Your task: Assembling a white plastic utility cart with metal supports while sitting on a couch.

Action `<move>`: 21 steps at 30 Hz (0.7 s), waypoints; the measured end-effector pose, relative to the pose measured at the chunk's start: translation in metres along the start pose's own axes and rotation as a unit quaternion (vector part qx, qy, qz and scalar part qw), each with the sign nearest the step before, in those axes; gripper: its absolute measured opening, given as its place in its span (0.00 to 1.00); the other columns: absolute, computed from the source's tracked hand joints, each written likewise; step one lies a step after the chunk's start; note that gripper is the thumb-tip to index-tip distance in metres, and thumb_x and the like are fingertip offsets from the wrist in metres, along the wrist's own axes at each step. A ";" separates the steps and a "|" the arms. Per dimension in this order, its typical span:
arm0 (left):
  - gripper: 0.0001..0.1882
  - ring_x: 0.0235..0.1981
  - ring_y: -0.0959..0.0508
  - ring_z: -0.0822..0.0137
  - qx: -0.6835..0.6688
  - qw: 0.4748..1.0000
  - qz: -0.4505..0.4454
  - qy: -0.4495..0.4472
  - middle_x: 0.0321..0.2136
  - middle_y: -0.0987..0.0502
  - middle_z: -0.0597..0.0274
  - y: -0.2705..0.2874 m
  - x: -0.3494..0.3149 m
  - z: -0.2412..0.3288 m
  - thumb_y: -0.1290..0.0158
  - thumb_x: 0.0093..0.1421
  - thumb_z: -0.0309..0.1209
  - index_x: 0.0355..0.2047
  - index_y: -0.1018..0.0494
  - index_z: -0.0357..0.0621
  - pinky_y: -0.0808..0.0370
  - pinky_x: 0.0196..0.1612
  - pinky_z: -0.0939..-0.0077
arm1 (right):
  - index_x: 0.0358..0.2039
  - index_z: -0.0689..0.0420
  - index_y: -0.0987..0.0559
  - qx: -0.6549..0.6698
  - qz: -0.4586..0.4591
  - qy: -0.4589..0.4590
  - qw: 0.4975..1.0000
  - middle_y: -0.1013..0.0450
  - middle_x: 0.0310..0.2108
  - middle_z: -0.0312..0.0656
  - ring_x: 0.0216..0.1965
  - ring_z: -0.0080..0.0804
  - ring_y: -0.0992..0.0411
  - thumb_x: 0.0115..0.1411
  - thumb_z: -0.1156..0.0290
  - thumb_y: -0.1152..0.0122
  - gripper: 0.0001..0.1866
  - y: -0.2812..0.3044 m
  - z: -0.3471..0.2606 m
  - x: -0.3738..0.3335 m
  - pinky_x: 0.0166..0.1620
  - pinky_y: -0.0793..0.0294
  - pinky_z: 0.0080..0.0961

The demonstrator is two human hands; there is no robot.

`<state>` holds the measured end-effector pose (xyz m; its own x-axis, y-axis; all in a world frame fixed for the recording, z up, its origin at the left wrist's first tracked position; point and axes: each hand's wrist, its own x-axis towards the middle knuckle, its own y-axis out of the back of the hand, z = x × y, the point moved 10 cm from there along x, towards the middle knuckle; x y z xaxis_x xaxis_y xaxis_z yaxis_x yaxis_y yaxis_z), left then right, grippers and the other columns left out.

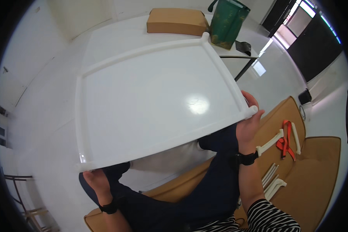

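Observation:
A large white rectangular panel (143, 96) with a raised rim and knobbed corners is held over my lap, tilted in view. My left hand (96, 181) grips its near left corner, thumb at the edge and the other fingers hidden below. At the near right corner, my right hand (249, 125) is closed round the rim, some fingers showing past the outer side and the thumb beside the corner knob. Light glares off the panel's smooth face.
Beside me on the brown sofa (321, 170) lie white plastic bars (274, 189), metal rods (270, 174) and a red strap (285, 141). Beyond the panel, a white table (123, 36) bears a cardboard box (178, 22) and a green bag (228, 23). A stool (33, 212) stands at lower left.

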<state>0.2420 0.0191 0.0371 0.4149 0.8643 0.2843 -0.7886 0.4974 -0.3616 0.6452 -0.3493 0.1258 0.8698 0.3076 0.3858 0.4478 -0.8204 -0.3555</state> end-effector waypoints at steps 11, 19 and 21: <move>0.53 0.64 0.46 0.53 0.454 0.864 -0.180 -0.121 0.61 0.43 0.49 -0.094 0.074 0.152 0.77 0.51 0.75 0.60 0.43 0.44 0.46 0.62 0.53 | 0.57 0.63 0.39 -0.048 0.048 -0.017 0.998 0.37 0.56 0.44 0.58 0.33 0.40 0.58 0.31 0.66 0.46 0.028 0.030 -0.013 0.61 0.43 0.32; 0.51 0.63 0.45 0.46 0.553 0.778 -0.238 -0.180 0.62 0.44 0.45 -0.171 0.068 0.160 0.64 0.48 0.75 0.56 0.36 0.43 0.45 0.61 0.50 | 0.58 0.64 0.39 -0.054 0.050 -0.023 0.997 0.37 0.56 0.44 0.58 0.33 0.39 0.58 0.31 0.67 0.46 0.029 0.032 -0.013 0.60 0.41 0.31; 0.45 0.60 0.38 0.46 0.684 0.608 -0.373 -0.152 0.57 0.36 0.45 -0.174 0.047 0.095 0.59 0.50 0.72 0.47 0.28 0.41 0.40 0.58 0.51 | 0.58 0.64 0.39 -0.054 0.041 -0.019 0.998 0.37 0.56 0.44 0.58 0.32 0.40 0.58 0.31 0.67 0.46 0.027 0.032 -0.013 0.60 0.42 0.30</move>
<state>0.3553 -0.0336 0.1975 0.9498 0.2787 0.1421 -0.1578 0.0344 0.9869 0.6526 -0.3598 0.0845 0.9104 0.2541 0.3264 0.3523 -0.8898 -0.2902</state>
